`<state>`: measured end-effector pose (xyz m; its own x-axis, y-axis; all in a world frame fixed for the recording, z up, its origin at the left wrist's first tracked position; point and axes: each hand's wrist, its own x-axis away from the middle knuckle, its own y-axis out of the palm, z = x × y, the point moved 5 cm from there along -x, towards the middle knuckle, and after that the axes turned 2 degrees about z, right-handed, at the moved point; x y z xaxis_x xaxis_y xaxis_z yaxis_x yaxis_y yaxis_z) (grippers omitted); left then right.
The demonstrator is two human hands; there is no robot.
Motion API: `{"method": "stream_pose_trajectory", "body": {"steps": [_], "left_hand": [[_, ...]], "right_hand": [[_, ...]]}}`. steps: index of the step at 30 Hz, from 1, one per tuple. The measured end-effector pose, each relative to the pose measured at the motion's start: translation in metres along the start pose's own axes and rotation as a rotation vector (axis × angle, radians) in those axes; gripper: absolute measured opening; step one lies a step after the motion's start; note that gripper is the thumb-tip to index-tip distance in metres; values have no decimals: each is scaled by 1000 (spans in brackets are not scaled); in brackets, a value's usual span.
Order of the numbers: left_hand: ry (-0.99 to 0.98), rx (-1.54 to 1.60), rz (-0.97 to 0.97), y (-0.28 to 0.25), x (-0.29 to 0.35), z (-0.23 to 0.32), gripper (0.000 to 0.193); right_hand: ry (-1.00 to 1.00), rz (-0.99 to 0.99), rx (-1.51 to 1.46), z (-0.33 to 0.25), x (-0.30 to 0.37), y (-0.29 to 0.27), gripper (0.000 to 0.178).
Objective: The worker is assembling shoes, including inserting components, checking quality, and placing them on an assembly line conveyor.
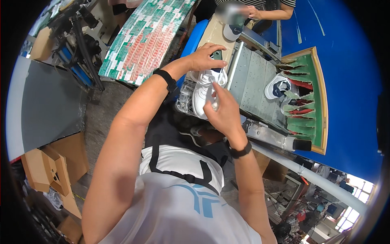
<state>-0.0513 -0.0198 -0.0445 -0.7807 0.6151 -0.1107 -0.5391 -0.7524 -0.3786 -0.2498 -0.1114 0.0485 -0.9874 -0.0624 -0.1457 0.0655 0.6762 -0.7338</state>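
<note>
A white lace-up shoe (pixel 200 99) lies toe toward me at the near end of a narrow work surface. My left hand (pixel 202 58) grips its far end, the fingers and thumb around the dark green tongue (pixel 217 54). Over the laced side of the shoe is my right hand (pixel 227 110), its index finger stretched toward the white laces (pixel 211 77). The other right fingers are curled, and whatever they hold is hidden.
Behind the shoe, a white-and-dark shoe (pixel 233 32) sits near a co-worker's hand (pixel 254 12). On the right, a metal conveyor (pixel 256 77) carries another shoe (pixel 277 86) by a green strip curtain (pixel 310 97). A patterned table (pixel 144 40) stands left, cardboard boxes (pixel 53 168) lower left.
</note>
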Motion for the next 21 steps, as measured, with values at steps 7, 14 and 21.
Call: {"method": "stream_pose_trajectory", "body": {"steps": [7,14,21], "left_hand": [[31,-29,12,-1,-2,-5,75],[-3,-20,1,2,1,2,72],[11,-25,27,3,1,1,73]], "right_hand": [[33,-38,19,-16,17,4,64],[125,103,-174,18,30,-16,58],[116,105,-61,29,12,-13,58]]}}
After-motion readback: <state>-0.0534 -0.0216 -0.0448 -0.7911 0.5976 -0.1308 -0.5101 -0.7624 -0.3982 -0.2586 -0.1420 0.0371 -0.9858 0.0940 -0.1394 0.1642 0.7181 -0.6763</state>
